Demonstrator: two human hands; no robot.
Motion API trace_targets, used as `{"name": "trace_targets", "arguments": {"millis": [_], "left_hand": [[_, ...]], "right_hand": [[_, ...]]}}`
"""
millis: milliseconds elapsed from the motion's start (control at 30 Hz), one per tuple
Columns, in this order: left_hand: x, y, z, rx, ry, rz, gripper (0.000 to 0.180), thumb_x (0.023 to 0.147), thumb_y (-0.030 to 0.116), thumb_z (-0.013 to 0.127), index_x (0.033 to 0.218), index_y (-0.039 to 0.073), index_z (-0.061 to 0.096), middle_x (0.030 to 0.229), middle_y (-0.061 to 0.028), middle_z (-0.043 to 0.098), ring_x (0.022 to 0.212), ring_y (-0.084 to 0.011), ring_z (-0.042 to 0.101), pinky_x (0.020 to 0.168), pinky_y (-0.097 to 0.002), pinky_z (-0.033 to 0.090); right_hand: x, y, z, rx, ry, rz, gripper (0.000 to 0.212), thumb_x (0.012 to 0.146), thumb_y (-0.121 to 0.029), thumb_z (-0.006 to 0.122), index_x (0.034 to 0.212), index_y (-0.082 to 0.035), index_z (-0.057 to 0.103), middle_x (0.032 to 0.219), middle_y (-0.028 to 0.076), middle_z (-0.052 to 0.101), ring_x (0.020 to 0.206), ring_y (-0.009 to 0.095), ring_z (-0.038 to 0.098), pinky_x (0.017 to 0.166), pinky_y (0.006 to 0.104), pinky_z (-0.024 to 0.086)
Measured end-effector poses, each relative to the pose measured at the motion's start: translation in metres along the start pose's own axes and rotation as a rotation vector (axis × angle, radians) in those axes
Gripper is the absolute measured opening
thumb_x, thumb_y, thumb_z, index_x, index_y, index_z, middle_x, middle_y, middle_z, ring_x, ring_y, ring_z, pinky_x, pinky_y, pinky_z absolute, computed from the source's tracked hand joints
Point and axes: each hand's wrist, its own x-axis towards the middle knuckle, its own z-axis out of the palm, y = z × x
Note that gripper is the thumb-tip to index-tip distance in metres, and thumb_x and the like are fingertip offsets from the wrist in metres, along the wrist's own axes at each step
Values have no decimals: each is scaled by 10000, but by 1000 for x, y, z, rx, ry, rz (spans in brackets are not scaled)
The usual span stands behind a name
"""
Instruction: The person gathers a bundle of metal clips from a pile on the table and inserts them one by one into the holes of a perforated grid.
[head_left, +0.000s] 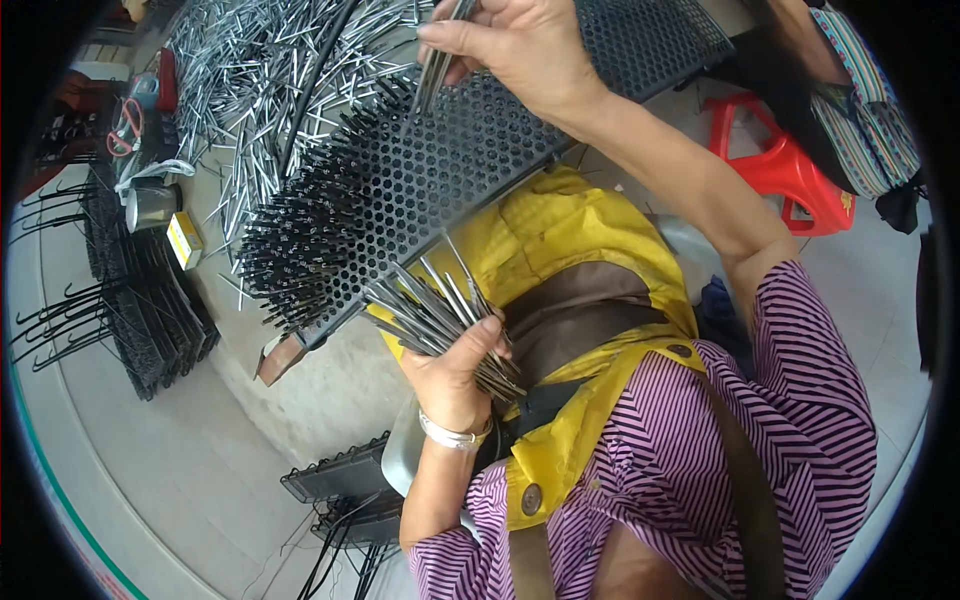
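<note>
My left hand (455,365) is closed round a thick bundle of thin metal rods (425,310), which fan out toward the upper left over my lap. Higher up, my right hand (510,50) pinches a few more metal rods (435,75), pointing down above a black perforated rack (440,180). The rack lies slantwise in front of me, full of round holes. Many black-topped pins (300,235) stand upright in its left part, while holes in the middle and right part show bare. What exactly the pins' tops are cannot be made out.
Behind the rack spreads a large heap of loose metal rods (270,90), crossed by a black cable. At the left are a metal cup (153,207), a yellow-and-white box (184,240), red-handled scissors (125,128) and stacked black hooked racks (150,310). A red stool (790,170) stands right, beside another person.
</note>
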Motion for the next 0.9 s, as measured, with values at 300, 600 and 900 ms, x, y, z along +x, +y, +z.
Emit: {"name": "trace_targets", "arguments": {"millis": [300, 600, 900], "left_hand": [[-1, -1, -3, -95, -38, -57, 202, 711, -94, 650, 882, -30, 566, 746, -116, 622, 548, -191, 582, 501, -294, 495], [-2, 0, 0, -58, -23, -37, 173, 696, -40, 660, 846, -30, 575, 693, -106, 593, 520, -189, 555, 479, -316, 489], [-3, 0, -1, -68, -27, -44, 167, 693, -48, 659, 839, -36, 579, 698, -111, 598, 522, -188, 555, 478, -317, 489]], "right_hand": [[9, 13, 11, -332, -66, -250, 68, 794, -25, 642, 759, 17, 603, 616, 37, 610, 513, 40, 526, 439, 207, 406], [16, 31, 18, -480, -250, -415, 100, 778, -123, 666, 761, -32, 629, 576, 33, 577, 528, 86, 539, 512, 246, 450], [28, 22, 28, -570, -512, -410, 116, 718, -95, 677, 696, -19, 592, 547, 62, 549, 543, 134, 564, 585, 296, 472]]}}
